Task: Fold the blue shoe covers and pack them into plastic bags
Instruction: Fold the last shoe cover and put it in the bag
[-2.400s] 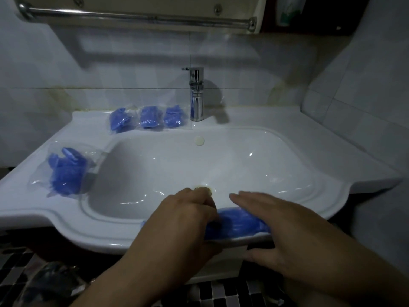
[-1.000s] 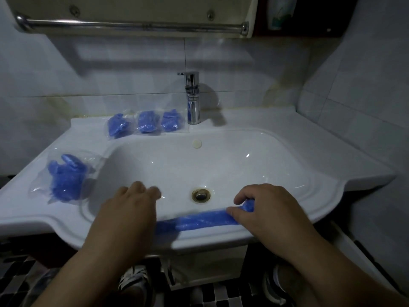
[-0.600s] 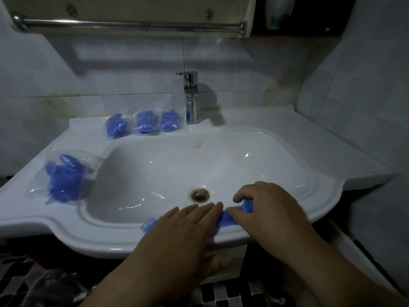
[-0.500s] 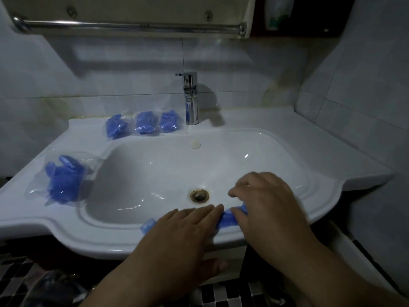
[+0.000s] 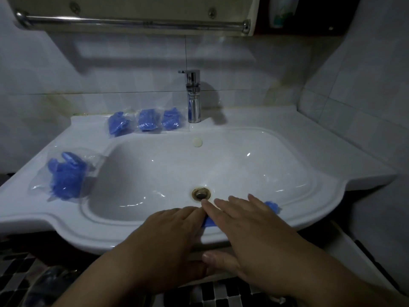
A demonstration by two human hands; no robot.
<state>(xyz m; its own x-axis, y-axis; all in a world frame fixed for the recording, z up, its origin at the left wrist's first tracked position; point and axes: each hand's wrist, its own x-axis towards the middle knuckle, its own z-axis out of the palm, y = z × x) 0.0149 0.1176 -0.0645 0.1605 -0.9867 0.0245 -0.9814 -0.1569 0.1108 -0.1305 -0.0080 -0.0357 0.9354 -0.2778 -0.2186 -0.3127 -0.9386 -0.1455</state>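
Two flat hands, left hand (image 5: pixel 174 235) and right hand (image 5: pixel 250 229), press a crumpled blue shoe cover (image 5: pixel 272 206) onto the glossy sink (image 5: pixel 325 193).

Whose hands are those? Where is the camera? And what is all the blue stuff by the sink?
The camera sits on a person's head and looks down, so you see what they see. Those are that person's own two hands. The left hand and right hand lie flat, pressing a blue shoe cover onto the front rim of a white sink. Neither hand grips anything. Three small bags with blue covers inside lie beside the tap. A bigger bag of covers rests on the sink's left ledge.
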